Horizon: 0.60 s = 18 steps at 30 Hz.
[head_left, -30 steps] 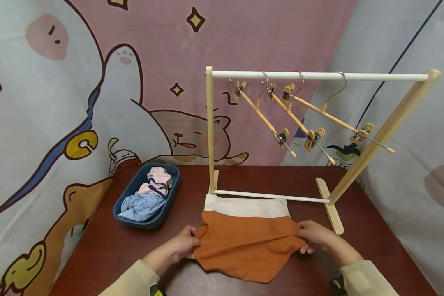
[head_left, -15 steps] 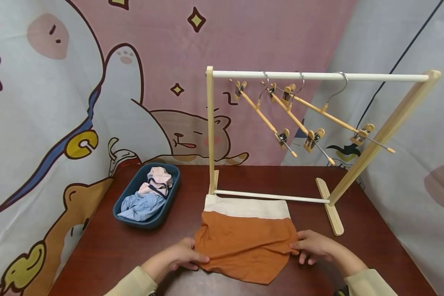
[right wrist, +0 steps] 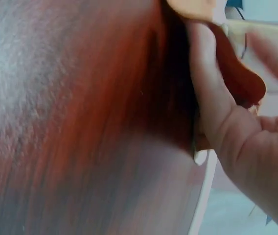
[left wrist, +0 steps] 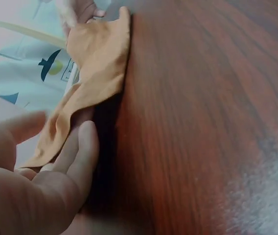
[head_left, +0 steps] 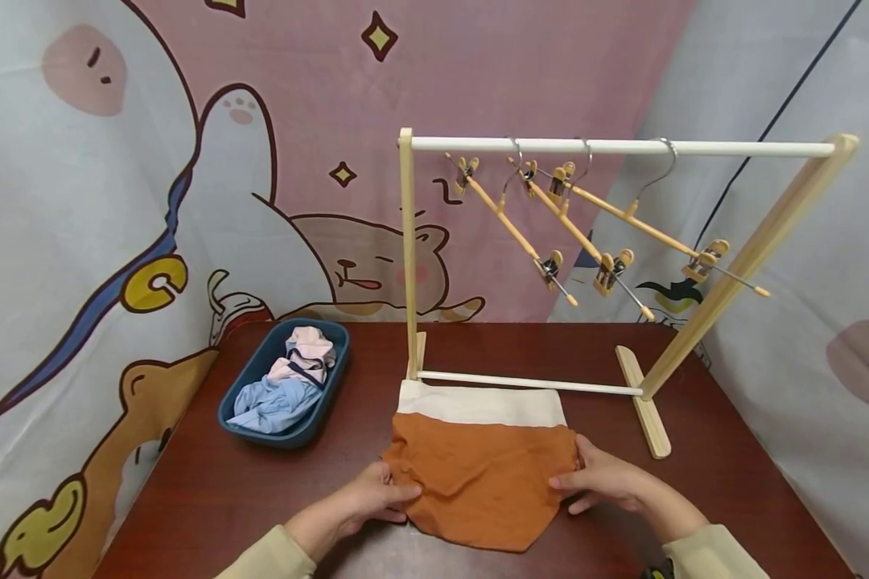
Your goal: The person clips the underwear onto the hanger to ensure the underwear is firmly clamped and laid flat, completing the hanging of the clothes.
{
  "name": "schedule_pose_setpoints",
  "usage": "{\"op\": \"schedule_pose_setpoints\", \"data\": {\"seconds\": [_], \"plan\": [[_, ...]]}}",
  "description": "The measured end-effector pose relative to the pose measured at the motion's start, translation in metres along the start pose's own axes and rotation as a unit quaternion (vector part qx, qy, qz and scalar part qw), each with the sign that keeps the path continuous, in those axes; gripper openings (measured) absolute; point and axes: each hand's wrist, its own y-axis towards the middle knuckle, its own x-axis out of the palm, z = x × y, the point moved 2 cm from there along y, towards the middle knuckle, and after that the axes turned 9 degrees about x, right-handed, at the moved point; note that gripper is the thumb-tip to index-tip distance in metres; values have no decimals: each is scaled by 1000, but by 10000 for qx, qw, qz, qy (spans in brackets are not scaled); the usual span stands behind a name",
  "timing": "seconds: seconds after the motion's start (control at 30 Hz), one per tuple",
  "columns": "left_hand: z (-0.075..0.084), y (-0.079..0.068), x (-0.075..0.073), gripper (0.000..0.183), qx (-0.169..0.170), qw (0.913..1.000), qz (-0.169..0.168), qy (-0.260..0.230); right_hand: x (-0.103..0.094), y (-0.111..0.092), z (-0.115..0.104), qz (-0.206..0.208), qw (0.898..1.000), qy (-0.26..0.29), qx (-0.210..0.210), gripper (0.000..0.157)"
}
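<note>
A rust-orange garment (head_left: 488, 474) with a wide cream band (head_left: 485, 404) lies on the dark red table, its lower part rumpled. At its left edge is my left hand (head_left: 376, 494), thumb over the cloth and fingers underneath. The left wrist view shows those fingers (left wrist: 82, 152) fairly straight below the orange cloth (left wrist: 97, 54), with the thumb spread away. On the opposite edge, my right hand (head_left: 608, 478) has its thumb on the cloth's upper side. Straight fingers (right wrist: 207, 68) reach under the fabric in the right wrist view, thumb held apart.
Behind the garment stands a wooden clothes rack (head_left: 409, 257) with a white rail (head_left: 463, 145). Three clip hangers (head_left: 510, 229) hang from it. To the left, a blue basket (head_left: 228, 414) holds light blue (head_left: 275, 404) and pink clothes (head_left: 306, 354).
Both hands have come inward from pinching the stretched side edges. Fingers now reach under the cloth, and the garment's lower sides are drawn in and less taut.
</note>
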Motion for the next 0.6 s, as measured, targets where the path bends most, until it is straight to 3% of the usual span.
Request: {"op": "schedule_pose_setpoints", "data": {"seconds": [0.13,0.27,0.4,0.5,0.6], "plan": [[-1,-1,4,26,-66,9999,108,95,5,2,1,18,9995,-227,-208,69],[0,-3,3,29,-143,9996,188,-161,4,-2,-1,-81,9998,-156,-66,62],[0,-6,0,33,-400,9983,51,-433,0,-11,-1,-275,9994,-187,132,56],[-3,-10,-2,34,-605,9972,-59,-438,1,-16,1,-251,9981,-530,206,50],[-4,-15,-3,30,-750,9967,-264,-179,3,-17,3,73,9929,-1118,393,49]]}}
